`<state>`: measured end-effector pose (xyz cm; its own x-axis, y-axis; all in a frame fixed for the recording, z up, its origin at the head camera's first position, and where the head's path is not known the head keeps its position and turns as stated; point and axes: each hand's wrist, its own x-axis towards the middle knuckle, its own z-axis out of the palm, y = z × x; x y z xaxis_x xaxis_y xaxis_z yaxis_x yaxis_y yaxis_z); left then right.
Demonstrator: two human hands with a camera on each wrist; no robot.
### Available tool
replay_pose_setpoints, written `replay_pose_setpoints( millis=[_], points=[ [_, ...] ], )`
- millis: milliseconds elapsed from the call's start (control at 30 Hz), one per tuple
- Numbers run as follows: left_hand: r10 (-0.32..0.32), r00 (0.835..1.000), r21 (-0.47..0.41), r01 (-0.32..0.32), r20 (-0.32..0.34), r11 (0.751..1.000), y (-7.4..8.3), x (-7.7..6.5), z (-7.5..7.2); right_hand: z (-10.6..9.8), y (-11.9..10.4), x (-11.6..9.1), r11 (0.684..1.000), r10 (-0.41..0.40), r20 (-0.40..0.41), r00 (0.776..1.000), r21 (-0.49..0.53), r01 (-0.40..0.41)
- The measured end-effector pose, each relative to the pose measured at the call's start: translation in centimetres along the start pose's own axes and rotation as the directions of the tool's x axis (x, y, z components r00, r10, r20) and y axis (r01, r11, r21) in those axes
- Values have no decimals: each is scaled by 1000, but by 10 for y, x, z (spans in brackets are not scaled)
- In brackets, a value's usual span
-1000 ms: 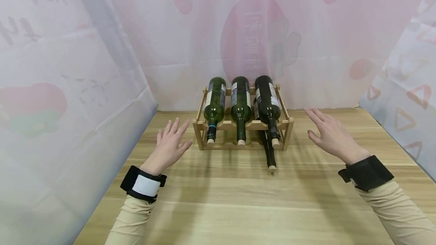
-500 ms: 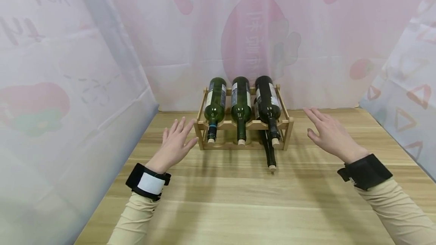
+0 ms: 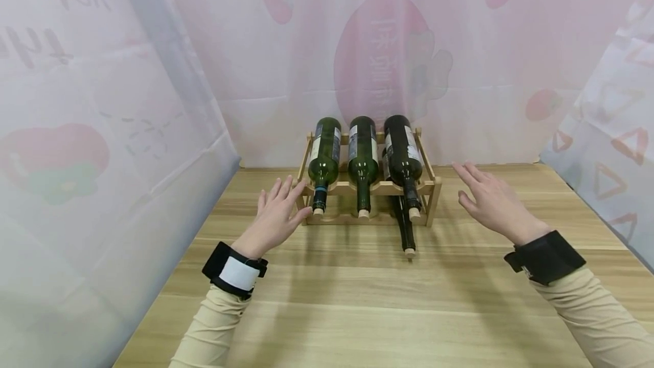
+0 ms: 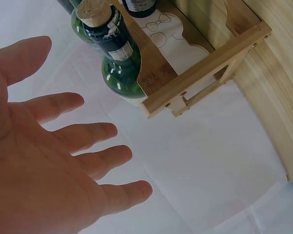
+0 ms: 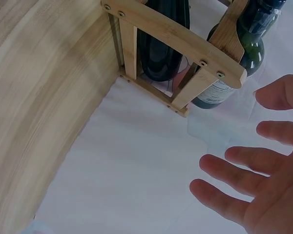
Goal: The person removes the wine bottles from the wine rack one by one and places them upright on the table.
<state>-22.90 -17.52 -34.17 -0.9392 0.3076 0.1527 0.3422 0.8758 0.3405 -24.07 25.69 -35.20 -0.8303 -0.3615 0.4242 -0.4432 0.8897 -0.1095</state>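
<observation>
A wooden wine rack (image 3: 347, 188) stands at the back of the table. Three corked bottles lie along its top tier: a left green bottle (image 3: 325, 152), a middle green bottle (image 3: 363, 155) and a dark bottle (image 3: 403, 155) at the right. Below the dark one, another dark bottle (image 3: 405, 234) pokes its neck out of the lower tier. My left hand (image 3: 273, 217) hovers close to the rack's left front, fingers spread, holding nothing. To the right of the rack my right hand (image 3: 498, 203) is held apart from it, fingers extended, also holding nothing.
The wooden table (image 3: 357, 311) reaches toward me in front of the rack. Printed cloth curtains (image 3: 286, 61) hang behind and on both sides. A black strap (image 3: 237, 268) circles my left wrist and another black strap (image 3: 546, 257) my right.
My left hand has moved rightward, closer to the rack's left side. The right hand has barely shifted. Rack and bottles have stayed in place.
</observation>
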Motion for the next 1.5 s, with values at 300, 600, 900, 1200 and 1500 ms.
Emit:
replay_pose_setpoints(
  millis=[300, 600, 900, 1200, 1500],
  points=[
    [37, 999, 16, -37, -13, 999, 11, 4, 7, 3, -1, 2, 1000, -11, 3, 1000, -9, 11],
    [84, 996, 52, -83, -20, 995, 20, 7, 11, 4, -3, 4, 1000, -15, 5, 1000, -9, 15],
    [113, 993, 77, -110, -23, 991, 28, 10, 14, 6, -5, 6, 1000, -25, -16, 1000, -6, 25],
    [115, 993, 48, -115, -3, 992, 34, 11, 15, 4, -7, 7, 1000, -25, -4, 1000, -5, 25],
    [124, 992, 68, -125, 18, 990, 39, 11, 16, 5, -7, 7, 999, -32, -16, 999, -1, 32]
  ],
)
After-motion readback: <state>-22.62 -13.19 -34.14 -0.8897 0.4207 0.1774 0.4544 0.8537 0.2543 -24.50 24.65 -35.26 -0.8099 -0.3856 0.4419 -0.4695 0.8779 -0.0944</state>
